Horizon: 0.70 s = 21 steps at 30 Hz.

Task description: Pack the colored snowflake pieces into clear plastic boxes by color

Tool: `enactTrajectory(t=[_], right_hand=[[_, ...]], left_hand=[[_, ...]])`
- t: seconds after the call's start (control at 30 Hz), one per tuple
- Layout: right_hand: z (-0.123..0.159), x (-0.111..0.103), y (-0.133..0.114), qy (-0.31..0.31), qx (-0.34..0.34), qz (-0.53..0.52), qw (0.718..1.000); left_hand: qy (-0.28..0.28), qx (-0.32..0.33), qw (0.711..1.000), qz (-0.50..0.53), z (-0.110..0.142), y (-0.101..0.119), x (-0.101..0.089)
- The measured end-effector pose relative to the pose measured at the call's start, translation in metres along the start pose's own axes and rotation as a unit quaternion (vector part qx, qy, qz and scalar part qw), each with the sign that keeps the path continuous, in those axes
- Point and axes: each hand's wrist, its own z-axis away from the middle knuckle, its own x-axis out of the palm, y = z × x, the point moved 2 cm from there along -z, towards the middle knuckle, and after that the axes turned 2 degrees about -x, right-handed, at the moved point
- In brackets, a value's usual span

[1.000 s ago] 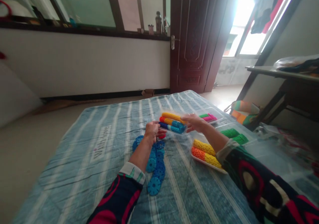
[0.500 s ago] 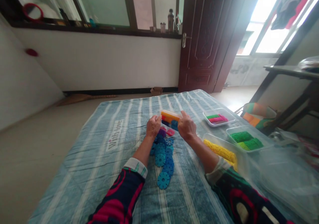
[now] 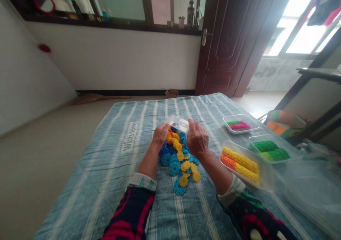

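Gripping a clear plastic tray (image 3: 178, 123) between them, the left hand (image 3: 160, 134) and right hand (image 3: 197, 139) hold it tipped up on end, above the middle of a striped blue quilt (image 3: 80, 183). Left fingers (image 3: 164, 127): curled around the tray's lower side, their tips partly hidden. Right fingers (image 3: 191, 123): bent and closed over its opposite edge, grasping it.

Directly beneath and touching both hands: a loose heap of toothed plastic discs (image 3: 175, 165), blue and yellow, some overlapping, a few small red pieces among them near the tray's mouth.

Handling, as judged: the tray looks light and stiff, its smooth thin walls probably slippery and perhaps brittle, so the rim is the likeliest hold. The discs look light and hard; each is best pinched by its toothed edge, and the teeth may catch on neighbours.

Also on the quilt, to the right: a tray of yellow and orange discs (image 3: 240, 165), a tray of green discs (image 3: 271, 152), a smaller tray of pink and green pieces (image 3: 238, 124), and a large clear plastic box (image 3: 306, 193).

Legible marking: "With love" (image 3: 129, 137), printed on the quilt. No brand is readable on any tray or disc.
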Motion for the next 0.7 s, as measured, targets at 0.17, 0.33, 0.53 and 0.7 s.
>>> enactTrajectory(t=[0.17,0.33,0.53,0.7], right_hand=[[-0.005,-0.015,0.003,0.032,-0.004,-0.015,0.999],[-0.015,-0.023,0.016,-0.045,0.050,-0.021,0.998],[-0.021,-0.052,0.041,-0.034,0.126,-0.047,0.990],[-0.011,-0.113,0.106,0.045,0.253,-0.156,0.954]], left_hand=[[-0.033,0.009,0.998,-0.047,0.001,0.001,0.001],[-0.059,0.021,0.991,-0.121,0.004,0.012,0.002],[-0.064,0.018,0.966,-0.249,-0.005,0.033,0.011],[-0.071,0.054,0.948,-0.305,-0.019,0.045,0.020]])
